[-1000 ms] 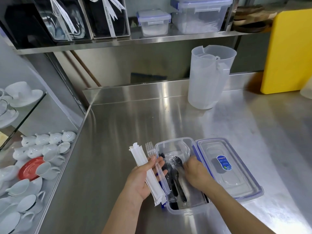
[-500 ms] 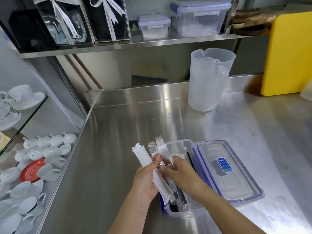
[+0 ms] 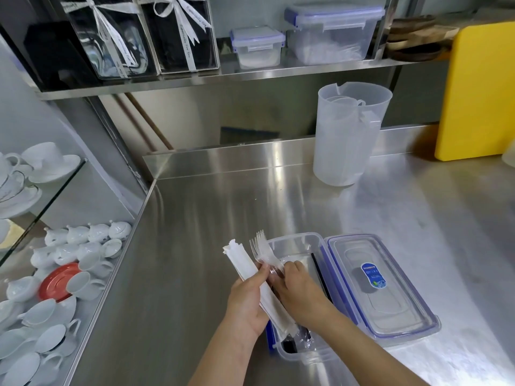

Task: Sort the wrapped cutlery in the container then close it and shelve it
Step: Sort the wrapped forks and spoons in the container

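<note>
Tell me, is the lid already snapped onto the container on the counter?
No, the lid lies flat on the counter beside the open container, to its right.

Clear forks [image 3: 260, 247] (wrapped) above open container [image 3: 295, 240].

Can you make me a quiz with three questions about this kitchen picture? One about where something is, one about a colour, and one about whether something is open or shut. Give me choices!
1. Where is the lid of the container?
A. Flat on the counter, right of the container
B. On the upper shelf
C. Snapped on the container

2. What colour is the saucer among the white cups?
A. Blue
B. Red
C. Green

3. What is the left hand doing?
A. Resting flat and empty
B. Pointing at the jug
C. Holding white paper-wrapped cutlery and clear plastic forks

Answers:
1 A: the lid lies beside the open container.
2 B: one red saucer shows among the white cups.
3 C: its fingers close round the bundle, while the right hand touches it.
</note>
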### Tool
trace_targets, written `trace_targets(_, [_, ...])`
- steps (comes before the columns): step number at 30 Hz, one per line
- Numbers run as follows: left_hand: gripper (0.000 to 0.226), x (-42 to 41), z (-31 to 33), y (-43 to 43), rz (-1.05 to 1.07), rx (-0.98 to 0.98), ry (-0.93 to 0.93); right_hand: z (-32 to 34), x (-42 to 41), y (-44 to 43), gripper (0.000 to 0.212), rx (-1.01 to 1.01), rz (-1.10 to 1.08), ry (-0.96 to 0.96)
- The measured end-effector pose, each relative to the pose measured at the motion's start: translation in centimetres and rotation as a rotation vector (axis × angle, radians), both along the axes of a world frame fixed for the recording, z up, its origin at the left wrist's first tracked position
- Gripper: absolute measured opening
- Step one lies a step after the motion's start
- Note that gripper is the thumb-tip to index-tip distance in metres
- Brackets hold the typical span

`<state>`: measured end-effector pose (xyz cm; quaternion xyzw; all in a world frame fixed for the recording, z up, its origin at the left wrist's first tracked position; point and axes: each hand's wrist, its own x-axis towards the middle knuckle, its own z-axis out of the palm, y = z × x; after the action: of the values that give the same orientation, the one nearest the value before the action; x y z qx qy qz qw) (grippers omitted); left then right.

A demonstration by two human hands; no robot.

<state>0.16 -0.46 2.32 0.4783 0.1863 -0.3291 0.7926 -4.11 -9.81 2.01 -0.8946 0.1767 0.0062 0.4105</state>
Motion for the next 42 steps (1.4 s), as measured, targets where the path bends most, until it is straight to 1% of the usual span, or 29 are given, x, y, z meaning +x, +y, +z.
trace_targets(3, [0.019,-0.2,0.0,-0.1,-0.028,-0.021,-0.029,-0.4,-0.1,-0.1,0.034,-0.071,0.02,-0.027])
trace_targets(7, [0.021,-0.7,0.5,-0.2,-0.061,-0.055,-0.049,-0.1,-0.1,-0.9,0.029,0.065,0.107,0.009])
trace_targets(10, [0.021,-0.9,0.7,-0.2,-0.098,-0.033,-0.091,0.6,-0.3,-1.4,0.02,0.079,0.148,0.053])
trace_targets(11, [0.02,-0.8,0.7,-0.2,-0.113,-0.019,-0.105,0.6,-0.4,-1.6,0.021,0.095,0.147,0.064])
trace_targets(13, [0.02,-0.6,0.9,-0.1,-0.129,-0.009,-0.12,0.7,-0.5,-2.0,0.028,0.22,0.119,0.067])
trace_targets(14, [0.02,-0.3,1.0,0.1,-0.122,-0.007,-0.128,1.0,-0.6,-2.2,0.028,0.292,0.11,0.055])
trace_targets(18, [0.019,1.2,1.4,1.1,-0.081,0.054,-0.213,2.8,-1.4,-3.1,0.032,0.516,0.176,0.062])
trace_targets(19, [0.024,1.6,1.5,1.3,-0.101,0.058,-0.237,3.0,-1.7,-3.3,0.031,0.581,0.182,0.085])
trace_targets(22, [0.048,2.8,1.9,1.6,-0.207,0.045,-0.268,3.0,-1.9,-3.4,0.025,0.74,0.175,0.146])
trace_targets(24, [0.059,3.1,1.7,1.6,-0.258,0.063,-0.261,3.0,-1.9,-3.4,0.024,0.765,0.202,0.182])
trace_targets(28, [0.069,3.1,0.6,1.7,-0.296,0.089,-0.211,2.8,-2.0,-3.3,0.022,0.741,0.233,0.23])
trace_targets(29, [0.068,3.2,0.3,1.8,-0.303,0.09,-0.201,2.7,-2.1,-3.4,0.023,0.739,0.233,0.247])
trace_targets(33, [0.037,3.1,-0.3,2.1,-0.337,0.088,-0.198,2.4,-2.4,-3.6,0.026,0.806,0.257,0.32])
trace_targets(36, [0.022,2.9,0.0,2.2,-0.388,0.069,-0.2,2.1,-2.3,-3.9,0.025,0.886,0.293,0.38])
trace_targets(37, [0.022,2.9,0.1,2.3,-0.406,0.068,-0.199,2.0,-2.2,-4.0,0.024,0.927,0.313,0.404])
trace_targets(39, [0.034,2.9,0.2,2.4,-0.428,0.072,-0.192,2.1,-2.1,-4.4,0.023,0.983,0.356,0.448])
trace_targets(40, [0.041,2.9,0.2,2.4,-0.437,0.078,-0.188,2.1,-2.1,-4.5,0.023,0.992,0.374,0.462])
trace_targets(42, [0.047,3.0,0.0,2.4,-0.449,0.1,-0.193,1.9,-2.0,-4.5,0.022,0.991,0.393,0.475])
